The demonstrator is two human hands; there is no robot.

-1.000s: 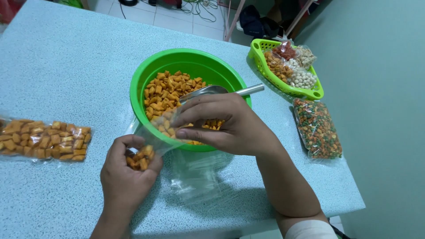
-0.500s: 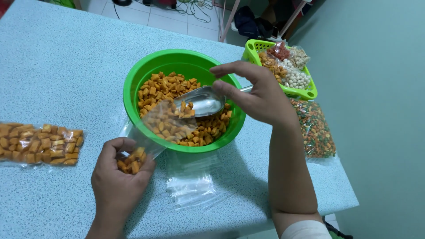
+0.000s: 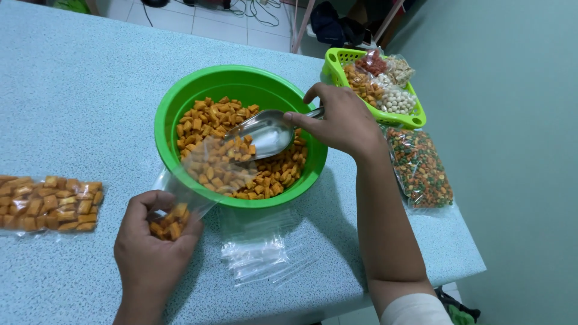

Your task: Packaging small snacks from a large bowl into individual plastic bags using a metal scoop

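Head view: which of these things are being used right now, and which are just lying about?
In use: left hand holding clear bag; right hand gripping metal scoop; green bowl of orange snacks.

Lying about: filled bag; empty bags; green basket; mixed-snack bag.

Clear little plastic bag (image 3: pixel 180 204) sits cupped in my left hand (image 3: pixel 153 241), a few orange snack pieces at the bottom, its open mouth leaning over the bowl rim. Metal scoop (image 3: pixel 260 133) in my right hand (image 3: pixel 337 120), tilted into the snacks.
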